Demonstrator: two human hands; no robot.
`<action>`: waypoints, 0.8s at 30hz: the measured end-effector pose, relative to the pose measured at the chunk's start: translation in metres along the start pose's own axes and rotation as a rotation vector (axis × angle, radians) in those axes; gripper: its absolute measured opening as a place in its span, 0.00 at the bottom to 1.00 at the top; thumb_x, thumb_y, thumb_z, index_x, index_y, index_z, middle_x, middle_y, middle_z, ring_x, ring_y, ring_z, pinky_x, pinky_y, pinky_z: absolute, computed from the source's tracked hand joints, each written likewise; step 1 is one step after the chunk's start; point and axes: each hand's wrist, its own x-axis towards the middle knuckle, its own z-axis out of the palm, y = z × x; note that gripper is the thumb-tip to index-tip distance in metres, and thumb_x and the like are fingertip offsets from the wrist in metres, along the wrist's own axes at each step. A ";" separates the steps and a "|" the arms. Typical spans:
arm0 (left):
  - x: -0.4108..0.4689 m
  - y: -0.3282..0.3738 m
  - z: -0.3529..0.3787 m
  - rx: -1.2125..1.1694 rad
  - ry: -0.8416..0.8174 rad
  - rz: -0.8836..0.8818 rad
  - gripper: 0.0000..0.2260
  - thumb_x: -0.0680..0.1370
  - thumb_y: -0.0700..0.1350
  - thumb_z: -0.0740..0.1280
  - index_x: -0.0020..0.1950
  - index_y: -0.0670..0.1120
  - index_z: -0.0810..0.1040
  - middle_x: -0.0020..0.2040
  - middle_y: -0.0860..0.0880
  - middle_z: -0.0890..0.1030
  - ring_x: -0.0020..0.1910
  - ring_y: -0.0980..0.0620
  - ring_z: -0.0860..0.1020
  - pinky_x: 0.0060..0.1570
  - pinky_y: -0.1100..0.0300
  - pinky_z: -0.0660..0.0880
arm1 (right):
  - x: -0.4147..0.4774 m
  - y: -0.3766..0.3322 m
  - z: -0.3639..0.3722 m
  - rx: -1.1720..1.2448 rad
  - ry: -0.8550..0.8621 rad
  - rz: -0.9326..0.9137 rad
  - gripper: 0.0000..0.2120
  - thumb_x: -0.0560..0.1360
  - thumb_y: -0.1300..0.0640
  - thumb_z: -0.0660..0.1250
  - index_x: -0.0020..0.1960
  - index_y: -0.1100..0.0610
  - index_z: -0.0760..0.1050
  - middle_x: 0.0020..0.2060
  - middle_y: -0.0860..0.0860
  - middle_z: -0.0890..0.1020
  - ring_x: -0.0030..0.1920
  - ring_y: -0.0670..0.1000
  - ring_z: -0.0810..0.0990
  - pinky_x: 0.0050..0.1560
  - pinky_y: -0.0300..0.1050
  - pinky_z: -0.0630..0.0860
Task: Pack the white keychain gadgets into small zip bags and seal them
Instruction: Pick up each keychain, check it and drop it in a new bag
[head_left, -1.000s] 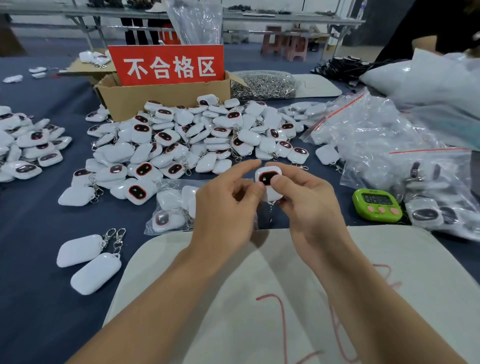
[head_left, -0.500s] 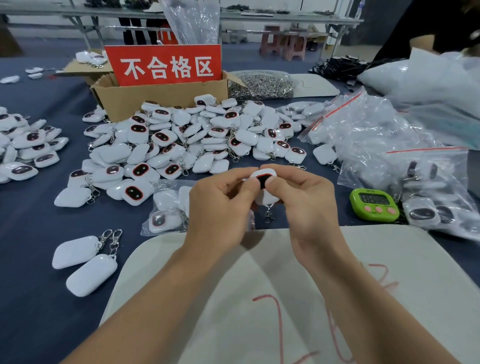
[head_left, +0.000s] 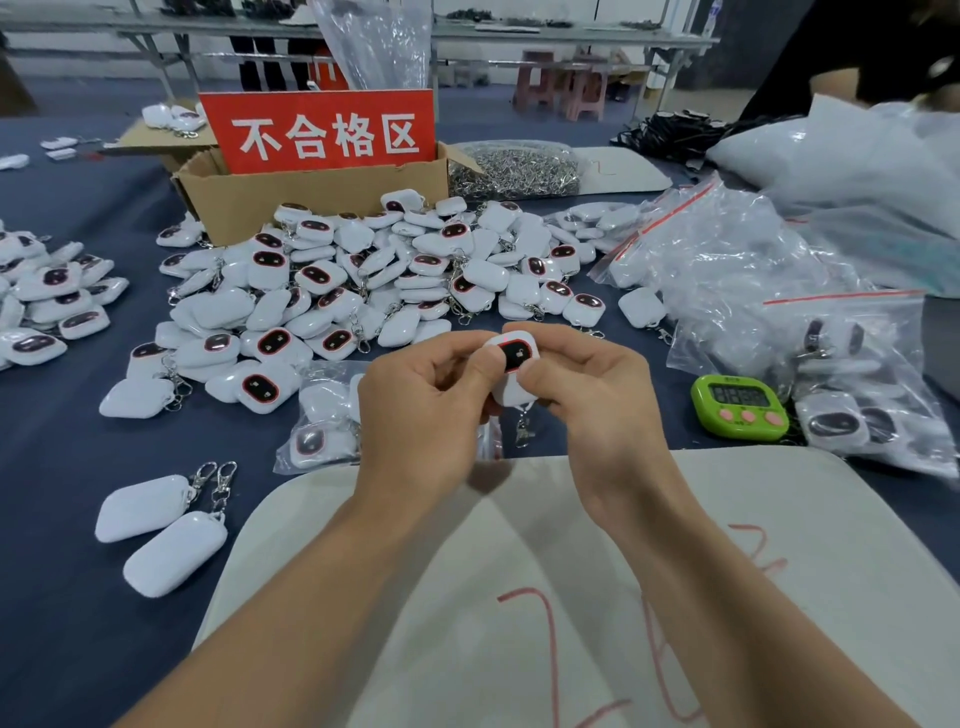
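Pinching one gadget (head_left: 511, 364) between both hands, fingers (head_left: 561, 340) clamped on its white shell. Left hand (head_left: 426, 410): thumb pressed at the left edge of the dark, red-rimmed window. Right hand (head_left: 597, 400): thumb at the lower right, index finger curled over the top. The window faces me. Clip (head_left: 523, 430) hangs free under the gadget, between my hands.

The gadget is held in the air, above the far edge of the beige mat (head_left: 779, 519), which carries red scrawl.

Just behind my left hand, a clear bag (head_left: 322, 421) lies on the blue table (head_left: 62, 467) with gadgets inside it. To my right, near the mat's corner, a green timer (head_left: 740, 408). Beyond it and further right, a heap of zip bags (head_left: 737, 270) with red seal strips; the nearest ones hold gadgets.

Straight ahead, a loose pile (head_left: 363, 280) of gadgets, some window-up, some face-down. Behind the pile, a cardboard box (head_left: 311, 202) with a red sign (head_left: 322, 132) standing in it. Right of the box, a bag of metal rings (head_left: 514, 166).

Left, near the mat, two gadgets (head_left: 156, 530) lie face-down side by side, clips pointing away from me.
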 end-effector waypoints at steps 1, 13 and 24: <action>0.000 0.000 0.000 -0.020 0.005 -0.011 0.04 0.77 0.49 0.73 0.47 0.55 0.88 0.34 0.49 0.84 0.31 0.52 0.80 0.34 0.58 0.78 | 0.000 0.000 -0.001 0.006 -0.023 0.009 0.18 0.66 0.65 0.67 0.52 0.56 0.87 0.43 0.54 0.89 0.43 0.50 0.87 0.44 0.40 0.81; -0.003 0.002 0.001 -0.019 0.001 -0.026 0.03 0.77 0.48 0.74 0.48 0.56 0.87 0.34 0.50 0.85 0.31 0.52 0.81 0.36 0.60 0.78 | 0.000 -0.001 0.000 -0.030 -0.029 -0.073 0.19 0.71 0.77 0.67 0.49 0.56 0.86 0.39 0.59 0.88 0.38 0.55 0.85 0.44 0.48 0.84; -0.005 0.001 0.000 0.151 0.093 0.014 0.07 0.80 0.48 0.68 0.55 0.56 0.83 0.43 0.55 0.86 0.42 0.55 0.84 0.46 0.53 0.82 | 0.002 0.004 -0.002 -0.322 0.105 -0.110 0.06 0.74 0.59 0.75 0.46 0.48 0.88 0.37 0.48 0.88 0.38 0.54 0.85 0.43 0.50 0.83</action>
